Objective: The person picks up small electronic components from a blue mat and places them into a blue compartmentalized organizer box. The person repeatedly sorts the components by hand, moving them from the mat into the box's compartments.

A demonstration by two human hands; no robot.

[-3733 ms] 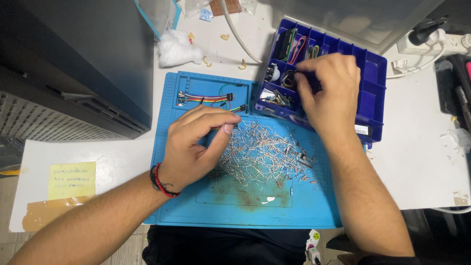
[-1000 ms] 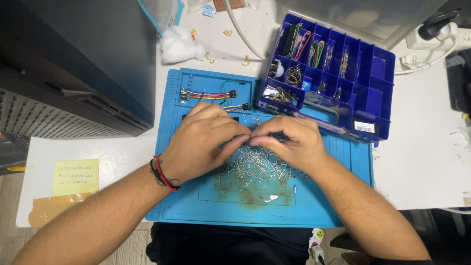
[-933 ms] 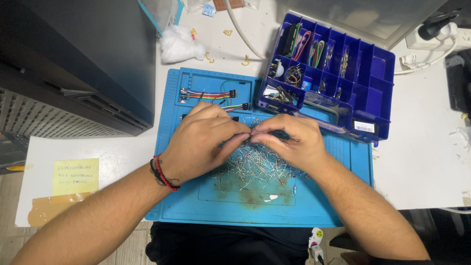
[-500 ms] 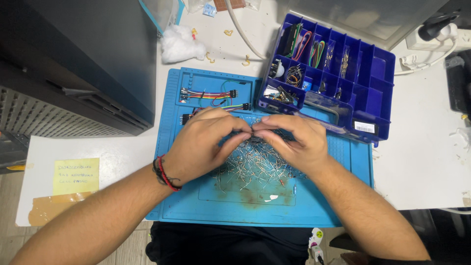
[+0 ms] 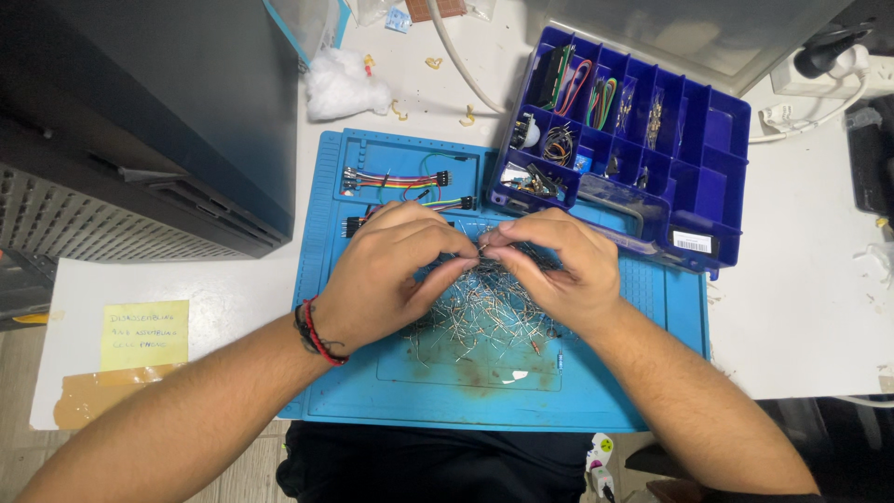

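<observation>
Pinching narrowly, fingertip to fingertip, left hand (image 5: 382,275) and right hand (image 5: 559,270) meeting over the pile of thin wire-legged parts (image 5: 484,312), probably gripping one between them for close work, though too small to confirm. Lying spread mid blue mat (image 5: 596,396), keeping loose bits contained; too many to count. Sitting far right, one open blue divided box (image 5: 717,182); two ribbons of coloured wires (image 5: 400,182) far on the mat.
</observation>
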